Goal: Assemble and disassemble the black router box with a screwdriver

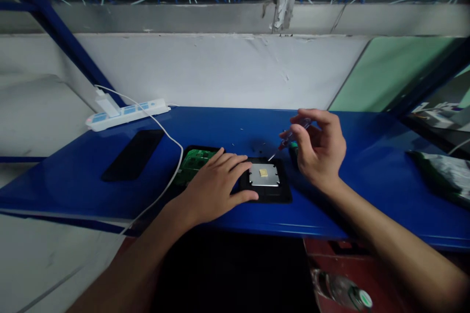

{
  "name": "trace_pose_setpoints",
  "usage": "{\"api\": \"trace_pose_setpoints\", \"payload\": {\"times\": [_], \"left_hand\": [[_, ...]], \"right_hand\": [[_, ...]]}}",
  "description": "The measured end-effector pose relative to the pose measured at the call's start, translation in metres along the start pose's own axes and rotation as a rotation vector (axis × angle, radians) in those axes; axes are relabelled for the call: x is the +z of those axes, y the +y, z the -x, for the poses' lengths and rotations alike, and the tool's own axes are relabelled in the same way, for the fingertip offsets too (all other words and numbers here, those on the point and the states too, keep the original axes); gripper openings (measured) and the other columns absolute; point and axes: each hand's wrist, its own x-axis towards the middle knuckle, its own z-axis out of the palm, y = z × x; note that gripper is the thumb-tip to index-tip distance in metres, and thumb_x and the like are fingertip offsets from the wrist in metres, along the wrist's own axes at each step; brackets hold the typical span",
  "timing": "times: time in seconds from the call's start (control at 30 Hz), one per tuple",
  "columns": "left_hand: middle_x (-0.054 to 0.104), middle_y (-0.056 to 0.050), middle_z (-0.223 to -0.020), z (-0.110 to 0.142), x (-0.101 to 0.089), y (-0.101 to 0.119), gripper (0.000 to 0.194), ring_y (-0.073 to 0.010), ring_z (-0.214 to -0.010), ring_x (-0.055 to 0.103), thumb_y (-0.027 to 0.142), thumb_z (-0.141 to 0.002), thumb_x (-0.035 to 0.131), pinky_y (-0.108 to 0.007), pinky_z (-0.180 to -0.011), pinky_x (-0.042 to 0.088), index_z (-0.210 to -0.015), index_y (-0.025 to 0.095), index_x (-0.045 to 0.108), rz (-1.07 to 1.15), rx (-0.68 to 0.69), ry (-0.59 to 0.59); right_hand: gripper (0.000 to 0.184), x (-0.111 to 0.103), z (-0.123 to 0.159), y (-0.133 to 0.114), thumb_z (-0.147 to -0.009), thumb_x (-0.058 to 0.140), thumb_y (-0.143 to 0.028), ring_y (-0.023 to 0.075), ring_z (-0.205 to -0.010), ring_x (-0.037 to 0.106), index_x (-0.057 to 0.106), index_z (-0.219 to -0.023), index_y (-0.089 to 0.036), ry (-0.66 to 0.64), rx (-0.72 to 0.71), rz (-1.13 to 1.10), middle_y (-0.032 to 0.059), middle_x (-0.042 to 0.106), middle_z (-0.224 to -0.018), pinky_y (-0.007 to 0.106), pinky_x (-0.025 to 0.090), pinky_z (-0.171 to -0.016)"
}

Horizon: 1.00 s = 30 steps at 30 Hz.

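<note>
My left hand (pixel 216 183) lies flat with fingers spread on the blue bench, steadying a black device (pixel 270 195) that carries a silver metal plate (pixel 263 174) with a small yellow square on it. Part of a green circuit board (pixel 194 160) shows just left of my hand. My right hand (pixel 320 149) is closed in a pinch on a thin clear-handled screwdriver (pixel 290 138), whose tip points down at the plate's upper right corner.
A white power strip (pixel 127 113) with a plugged charger and white cable (pixel 172 176) sits at the back left. A black phone (pixel 132 154) lies on the blue bench (pixel 367 195). A grey bag (pixel 446 173) rests at right; a plastic bottle (pixel 343 291) lies below.
</note>
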Motion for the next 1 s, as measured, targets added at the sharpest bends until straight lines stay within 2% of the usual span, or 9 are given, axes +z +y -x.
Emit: {"api": "trace_pose_setpoints", "payload": {"times": [0.13,0.27,0.43,0.63,0.8,1.0], "left_hand": [[0.054,-0.011,-0.147,0.004,0.008,0.004,0.054,-0.0278,-0.136,0.049,0.056,-0.095,0.058,-0.051,-0.122,0.026,-0.135,0.020,0.054,0.013,-0.034,0.012],[0.054,-0.011,-0.146,0.004,0.011,0.005,0.054,-0.0285,-0.137,0.048,0.053,-0.092,0.062,-0.051,-0.122,0.027,-0.135,0.020,0.054,0.018,-0.065,0.023],[0.049,-0.014,-0.151,0.005,0.013,0.006,0.058,-0.0311,-0.144,0.039,0.056,-0.093,0.060,-0.051,-0.122,0.026,-0.137,0.018,0.052,0.019,-0.069,0.014],[0.053,-0.013,-0.148,0.005,0.013,0.006,0.059,-0.0316,-0.140,0.045,0.055,-0.094,0.058,-0.053,-0.122,0.026,-0.140,0.018,0.050,0.035,-0.076,0.006],[0.050,-0.013,-0.150,0.004,0.012,0.006,0.059,-0.0318,-0.139,0.045,0.057,-0.094,0.057,-0.054,-0.122,0.026,-0.138,0.018,0.052,0.022,-0.071,-0.010],[0.052,-0.013,-0.148,0.004,0.013,0.006,0.060,-0.0318,-0.139,0.046,0.059,-0.095,0.054,-0.054,-0.121,0.027,-0.139,0.018,0.050,0.005,-0.062,0.001]], "right_hand": [[0.028,0.013,-0.002,-0.010,-0.093,0.066,-0.027,0.0133,-0.066,0.069,0.057,-0.119,-0.029,-0.155,-0.002,-0.011,0.0009,0.067,-0.101,0.031,0.062,-0.056],[0.025,0.026,-0.004,-0.016,-0.092,0.067,-0.027,0.0122,-0.068,0.069,0.059,-0.116,-0.028,-0.249,-0.038,-0.041,0.0001,0.067,-0.099,0.030,0.063,-0.061],[0.026,0.032,-0.001,-0.016,-0.091,0.069,-0.024,0.0122,-0.068,0.069,0.061,-0.115,-0.028,-0.248,-0.045,-0.059,0.0002,0.066,-0.099,0.029,0.063,-0.058],[0.027,0.032,0.003,-0.014,-0.091,0.068,-0.026,0.0166,-0.079,0.072,0.061,-0.117,-0.029,-0.261,-0.026,-0.032,0.0024,0.067,-0.102,0.032,0.066,-0.063],[0.026,0.031,0.003,-0.020,-0.096,0.061,-0.023,0.0149,-0.072,0.073,0.059,-0.120,-0.031,-0.296,0.041,-0.047,0.0023,0.070,-0.108,0.031,0.066,-0.059],[0.021,0.029,0.002,-0.027,-0.100,0.052,-0.024,0.0170,-0.082,0.075,0.060,-0.118,-0.030,-0.349,0.092,-0.107,0.0027,0.072,-0.116,0.035,0.067,-0.068]]}}
